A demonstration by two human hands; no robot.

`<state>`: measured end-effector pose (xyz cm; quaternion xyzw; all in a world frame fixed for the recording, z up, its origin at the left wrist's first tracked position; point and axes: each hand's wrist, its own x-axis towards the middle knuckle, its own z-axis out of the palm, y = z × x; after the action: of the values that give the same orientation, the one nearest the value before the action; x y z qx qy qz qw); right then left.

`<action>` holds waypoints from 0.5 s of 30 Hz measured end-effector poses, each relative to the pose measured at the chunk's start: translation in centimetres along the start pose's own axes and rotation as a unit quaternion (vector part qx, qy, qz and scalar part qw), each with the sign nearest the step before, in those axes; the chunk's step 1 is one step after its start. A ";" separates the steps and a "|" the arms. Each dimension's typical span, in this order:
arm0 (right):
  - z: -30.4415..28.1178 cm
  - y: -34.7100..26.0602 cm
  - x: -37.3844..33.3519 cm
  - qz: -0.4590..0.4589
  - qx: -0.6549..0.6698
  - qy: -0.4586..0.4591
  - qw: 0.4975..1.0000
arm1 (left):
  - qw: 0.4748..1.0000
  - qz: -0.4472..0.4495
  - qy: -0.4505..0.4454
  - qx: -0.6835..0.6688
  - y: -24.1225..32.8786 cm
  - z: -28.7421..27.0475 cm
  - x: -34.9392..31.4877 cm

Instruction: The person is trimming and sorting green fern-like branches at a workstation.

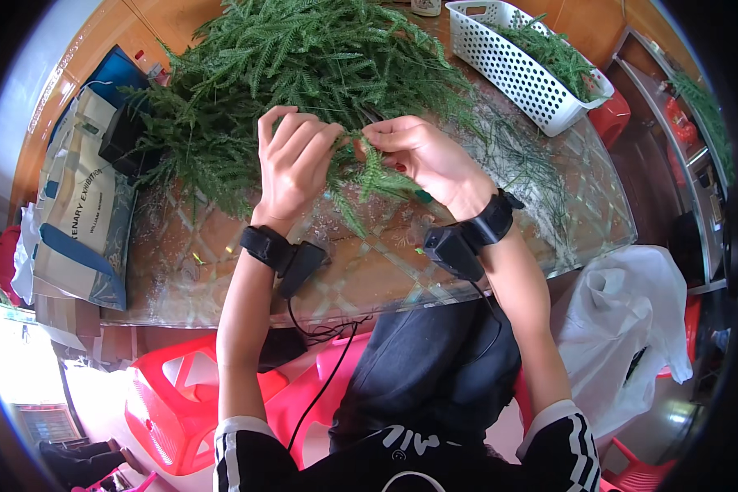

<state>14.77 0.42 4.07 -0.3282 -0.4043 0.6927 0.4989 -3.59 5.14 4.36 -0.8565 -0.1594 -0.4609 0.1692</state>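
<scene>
On the near side, closest to me, sits a person in a black T-shirt (295, 461) with white stripes down the sleeves, dark trousers (430, 361) tucked under the edge of the worktop (369, 271). A bright red plastic stool (168, 410) stands at the left, and a rumpled white bag (623, 328) bulges at the right. Both wrists wear a black strapped device, the left one (302, 269) and the right one (455, 254), each with a dark cable running off toward the lap.

A little farther, over the middle of the worktop, the two hands come close together. The right hand (426, 152) pinches a small green sprig (375, 174) between thumb and fingers. The left hand (295, 160) has its fingers bent, tips beside the same sprig; whether they grip it I can't tell from here.

Pale specks and loose needles (541, 201) litter the surface to the right. At the left edge leans a printed bag (90, 213) in white and blue, a black object (123, 139) just beside it. Far off, past the hands, a great heap of green branches (303, 61) spreads, and to its right a white perforated basket (512, 78) holds more greenery (549, 53).
</scene>
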 end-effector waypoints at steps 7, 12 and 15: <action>0.4 -1.2 -1.0 -0.057 -0.161 0.013 0.985 | 0.996 0.075 -0.046 -0.007 0.7 -0.6 0.5; -0.5 -1.6 -1.0 -0.085 -0.217 -0.027 0.972 | 0.994 0.102 -0.043 -0.010 0.5 -0.9 0.5; -0.5 -1.8 -1.1 -0.098 -0.293 -0.004 0.951 | 0.994 0.099 -0.050 -0.007 0.5 -1.1 0.7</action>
<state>16.32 -0.23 5.50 -0.4160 -0.6214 0.4927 0.4450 -3.82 4.29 5.45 -0.8911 -0.0793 -0.3995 0.1999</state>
